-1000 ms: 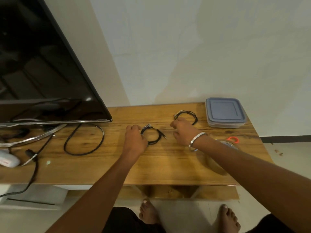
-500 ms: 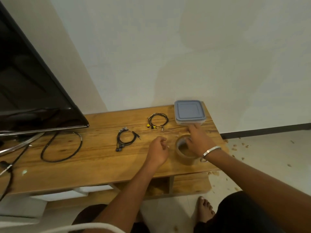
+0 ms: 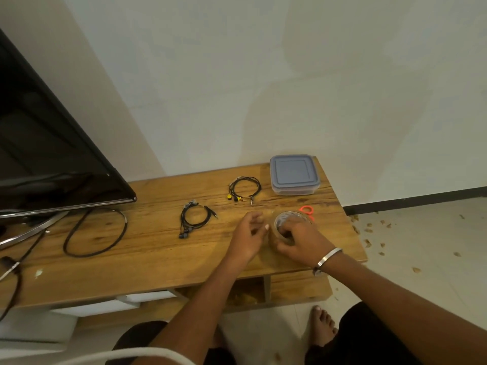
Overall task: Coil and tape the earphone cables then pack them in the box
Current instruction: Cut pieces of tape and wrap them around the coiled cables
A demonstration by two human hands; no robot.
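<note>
A white wall [image 3: 290,75] fills the upper frame, and a dark TV [image 3: 47,154] leans in from the upper left; no writing can be read on anything here. Across the middle runs a wooden table [image 3: 147,259], its right edge dropping to a pale floor [image 3: 421,246] strewn with small brown bits, its front edge open toward the person's bare foot [image 3: 322,326] at the bottom. The broad middle stretch of the tabletop, between a loose black cable [image 3: 95,233] at left and the hands, lies bare. At the far right corner of the table, near the wall, stands a clear box [image 3: 293,175] with a grey-blue lid closed on it; what it holds cannot be made out. Just left of the box lies one coiled earphone [image 3: 245,188] with yellow buds, and lower left of that, well apart from the hands, a second coiled black earphone [image 3: 195,218]. Near the table's right edge sits a tape roll [image 3: 286,219]. The right hand [image 3: 300,238], a bangle [image 3: 326,259] on its wrist, curls its fingers over and into the roll, gripping it. The left hand [image 3: 250,233] is just beside the roll with fingers loosely bent; whether it pinches the tape end cannot be told. Orange scissors handles [image 3: 307,209] peek out behind the roll.
</note>
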